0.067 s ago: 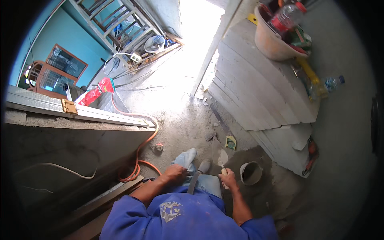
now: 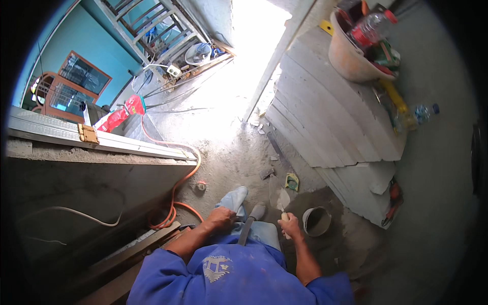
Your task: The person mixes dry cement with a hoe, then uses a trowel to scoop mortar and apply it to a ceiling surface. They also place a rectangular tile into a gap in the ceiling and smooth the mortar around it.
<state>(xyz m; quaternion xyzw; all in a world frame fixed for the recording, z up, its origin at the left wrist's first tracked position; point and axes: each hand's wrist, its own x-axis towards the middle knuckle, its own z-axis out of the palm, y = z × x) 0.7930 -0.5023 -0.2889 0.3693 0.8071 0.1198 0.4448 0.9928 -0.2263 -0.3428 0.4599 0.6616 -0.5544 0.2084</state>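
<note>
My right hand is closed around the pale handle of a trowel. The blade of this trowel points away from me, low over the floor. To the right of that hand stands a small round bucket with grey contents. My left hand lies at my left knee, by the light blue trouser leg. Its fingers look curled, and what they hold, if anything, is hidden. Between my legs a dark flat strip runs down over my clothes.
Leaning pale panels rise at right, bearing a tub with bottles and tools. A yellow-green piece and a dark block lie ahead. An orange hose loops beside the low wall at left. A ladder stands far back.
The view has shifted slightly, so the tub and panels appear a little farther right. Both hands keep nearly the same pose, with the trowel still in my right hand.
</note>
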